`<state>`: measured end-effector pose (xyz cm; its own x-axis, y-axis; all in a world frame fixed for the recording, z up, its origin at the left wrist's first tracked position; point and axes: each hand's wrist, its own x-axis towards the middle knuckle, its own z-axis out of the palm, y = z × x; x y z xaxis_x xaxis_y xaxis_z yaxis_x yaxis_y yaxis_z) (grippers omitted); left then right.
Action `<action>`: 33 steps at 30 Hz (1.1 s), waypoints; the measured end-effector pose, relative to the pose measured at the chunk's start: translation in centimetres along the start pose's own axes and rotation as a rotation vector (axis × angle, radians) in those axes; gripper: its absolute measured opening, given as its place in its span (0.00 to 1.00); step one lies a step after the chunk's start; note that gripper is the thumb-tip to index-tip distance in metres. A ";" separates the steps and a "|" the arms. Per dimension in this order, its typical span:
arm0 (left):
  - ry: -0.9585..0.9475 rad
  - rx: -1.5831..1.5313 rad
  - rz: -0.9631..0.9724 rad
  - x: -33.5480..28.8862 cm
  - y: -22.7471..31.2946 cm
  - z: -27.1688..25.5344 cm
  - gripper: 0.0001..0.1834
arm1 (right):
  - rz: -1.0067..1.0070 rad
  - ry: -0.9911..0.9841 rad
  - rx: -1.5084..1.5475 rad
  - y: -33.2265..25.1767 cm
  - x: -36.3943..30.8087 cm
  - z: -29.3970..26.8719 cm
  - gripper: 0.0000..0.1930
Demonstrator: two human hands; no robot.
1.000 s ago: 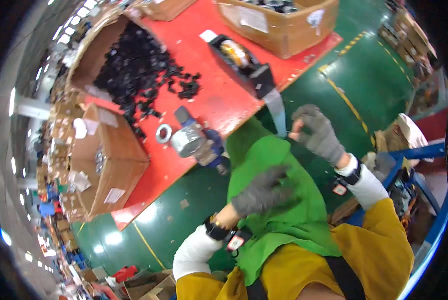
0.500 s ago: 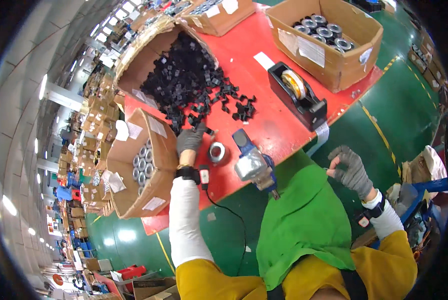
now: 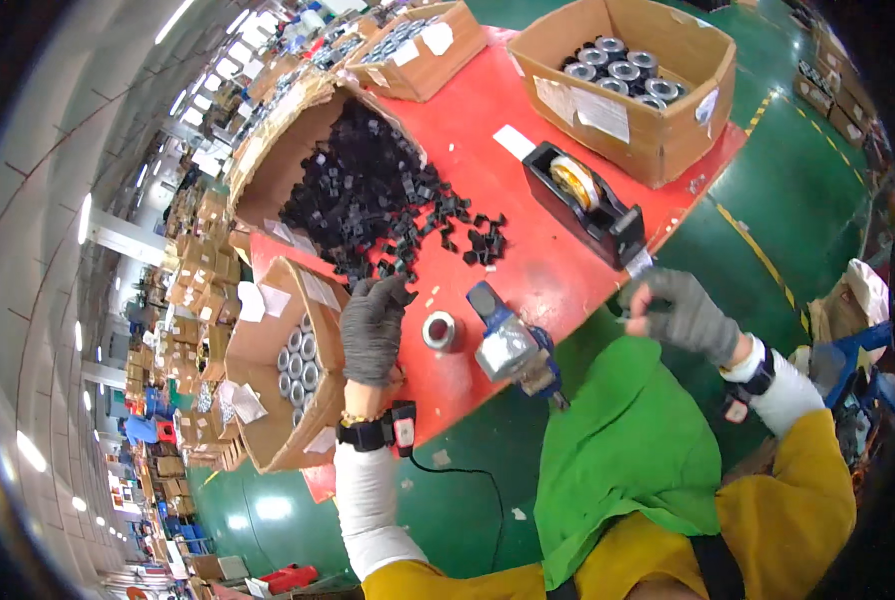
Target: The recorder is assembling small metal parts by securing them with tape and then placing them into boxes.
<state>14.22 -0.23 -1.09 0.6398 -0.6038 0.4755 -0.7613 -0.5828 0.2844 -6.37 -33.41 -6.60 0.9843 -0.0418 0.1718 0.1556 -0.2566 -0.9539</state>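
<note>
My left hand (image 3: 373, 330), in a grey glove with bare fingertips, is beside the near edge of a heap of black plastic clips (image 3: 363, 180). Its fingers are closed, and a small black clip shows at their tips. To the right of it a silver metal cylinder with a round hole (image 3: 440, 331) stands on the red table. My right hand (image 3: 683, 315), gloved the same way, hovers off the table edge near the black tape dispenser (image 3: 588, 205). Its fingers are pinched and slightly blurred; I cannot make out what they hold.
A blue and silver bench vise (image 3: 513, 345) sits at the table's near edge. Cardboard boxes of metal cylinders stand at the left (image 3: 268, 430) and far right (image 3: 658, 150). The clips spill from a tipped box (image 3: 268, 180). A black cable (image 3: 458, 471) hangs from my left wrist device.
My left hand has drawn back from the clip heap, away from the cylinder. My right hand has moved left and up toward the tape dispenser. The whole view has shifted slightly.
</note>
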 end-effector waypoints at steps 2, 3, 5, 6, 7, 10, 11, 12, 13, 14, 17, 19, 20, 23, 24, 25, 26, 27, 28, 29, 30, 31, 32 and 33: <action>-0.027 -0.298 -0.022 -0.5 4.3 -1.5 0.18 | -0.044 -0.086 0.119 -2.5 1.7 1.5 0.09; -0.034 -0.311 -0.026 -0.9 5.8 -2.0 0.18 | -0.111 -0.116 0.134 -4.1 2.2 2.2 0.09; -0.136 -0.323 0.003 -1.7 8.1 -2.2 0.18 | -0.150 -0.190 0.202 -6.6 3.2 3.8 0.08; -0.195 -0.296 -0.059 -2.1 9.8 -2.8 0.19 | -0.146 -0.195 0.202 -7.4 3.4 4.7 0.08; -0.198 -0.304 -0.053 -2.3 10.8 -2.8 0.19 | -0.169 -0.236 0.275 -7.9 3.7 5.4 0.07; -0.219 -0.137 0.062 -3.8 11.8 -2.4 0.20 | -0.155 -0.326 0.368 -8.7 3.9 6.6 0.08; -0.216 -0.139 0.063 -4.0 12.1 -2.4 0.20 | -0.119 -0.374 0.390 -9.0 3.9 6.8 0.08; -0.180 -0.145 0.118 -4.3 12.3 -2.4 0.19 | -0.104 -0.369 0.355 -9.3 3.6 6.9 0.07; -0.143 -0.150 0.173 -4.6 12.5 -2.4 0.19 | -0.103 -0.369 0.352 -9.3 3.3 7.1 0.07; -0.141 -0.153 0.174 -4.9 12.7 -2.5 0.19 | -0.157 -0.350 0.298 -9.2 3.0 7.3 0.07; -0.188 -0.126 0.169 -5.3 13.4 -2.8 0.19 | -0.229 -0.321 0.243 -8.8 2.6 7.8 0.06; -0.183 -0.132 0.169 -5.6 13.4 -2.6 0.19 | -0.248 -0.304 0.242 -8.9 2.4 7.8 0.06; -0.180 -0.137 0.168 -5.7 13.4 -2.5 0.19 | -0.266 -0.303 0.187 -9.0 2.3 7.8 0.06; -0.223 -0.093 0.167 -5.8 13.3 -2.4 0.19 | -0.242 -0.318 0.143 -9.2 2.2 7.7 0.06; -0.222 -0.093 0.167 -5.8 13.3 -2.3 0.19 | -0.199 -0.334 0.154 -9.3 2.1 7.7 0.06; -0.229 -0.100 0.161 -5.9 13.3 -2.3 0.19 | -0.200 -0.333 0.154 -9.2 2.1 7.8 0.06; -0.237 -0.107 0.154 -5.9 13.4 -2.2 0.19 | -0.187 -0.320 0.139 -9.1 2.0 7.9 0.07; -0.237 -0.107 0.154 -5.9 13.4 -2.2 0.19 | -0.173 -0.307 0.125 -9.0 2.0 8.0 0.07; -0.225 -0.112 0.166 -6.0 13.5 -2.1 0.19 | -0.172 -0.307 0.125 -8.9 1.9 8.1 0.07; -0.212 -0.117 0.177 -6.0 13.5 -2.0 0.19 | -0.171 -0.285 0.126 -8.9 1.8 8.2 0.07; -0.212 -0.116 0.177 -6.1 13.5 -2.1 0.19 | -0.171 -0.262 0.126 -9.0 1.7 8.2 0.07; -0.219 -0.098 0.162 -6.2 13.5 -2.1 0.20 | -0.172 -0.262 0.127 -9.0 1.6 8.3 0.07; -0.226 -0.079 0.146 -6.3 13.5 -2.1 0.20 | -0.237 -0.231 0.088 -9.0 1.5 8.5 0.07; -0.227 -0.080 0.147 -6.3 13.5 -2.1 0.20 | -0.299 -0.197 0.048 -9.0 1.3 8.6 0.07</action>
<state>-0.34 -3.15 1.55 0.5221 -0.7904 0.3205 -0.8479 -0.4404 0.2952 -5.74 -22.88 0.11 0.8910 0.2161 0.3992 0.4386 -0.1832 -0.8798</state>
